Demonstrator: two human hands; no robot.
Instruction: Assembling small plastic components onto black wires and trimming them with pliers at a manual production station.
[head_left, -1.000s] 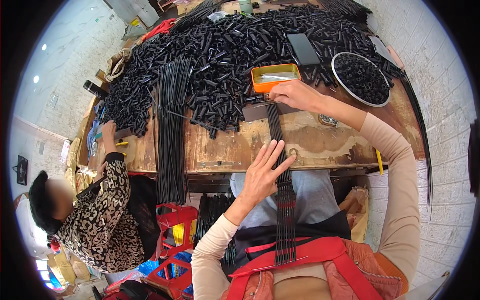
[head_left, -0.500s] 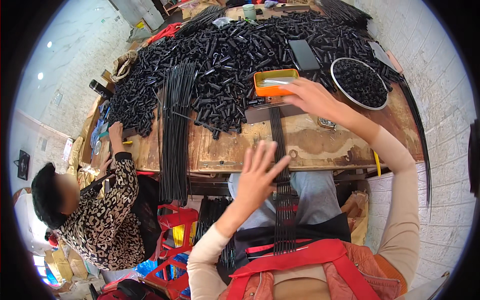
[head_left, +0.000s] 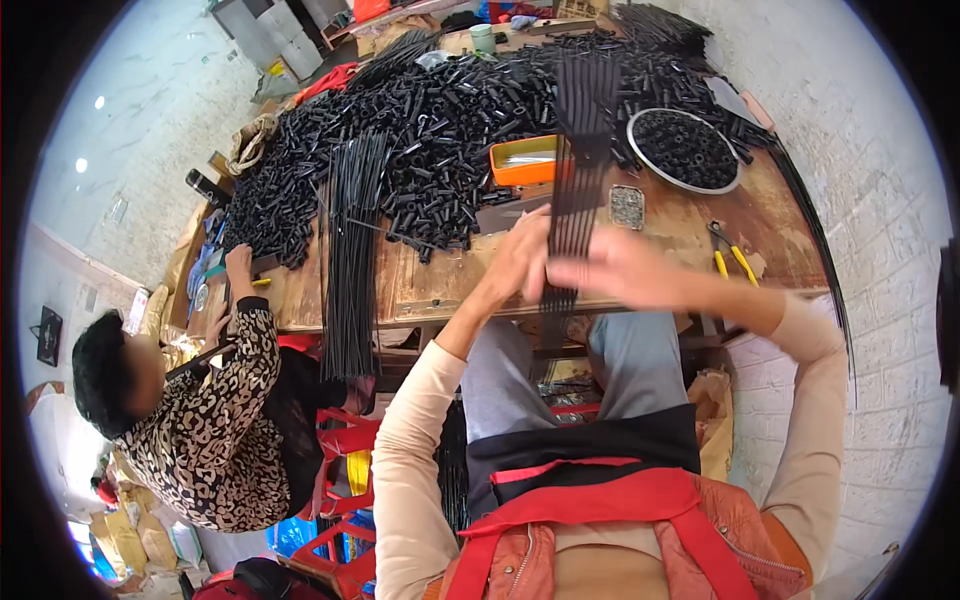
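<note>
A bundle of thin black rods (head_left: 583, 130) stands raised in front of me, fanned at its far end and blurred. My left hand (head_left: 518, 258) is closed at its lower left side. From the right, my right hand (head_left: 625, 268) reaches across the lower part of the bundle, its fingers closed around it but smeared by motion. Just beyond the hands is an orange tray (head_left: 522, 176) with thin pale pieces inside. A dark flat block (head_left: 510, 212) lies in front of it, partly covered by the rods. Near my right hand sits a small box of tiny pieces (head_left: 627, 207).
Short black tubular parts (head_left: 440, 130) are heaped across the table. More long black rods (head_left: 352, 250) overhang its front edge at left. A round bowl of black parts (head_left: 685, 150) and yellow-handled pliers (head_left: 735, 252) lie at right. Another person (head_left: 200, 420) sits at left.
Both hands have come together at the rods, which have lifted away from my lap toward the table. My right hand has left the orange tray. The phone is now hidden; the view has shifted slightly.
</note>
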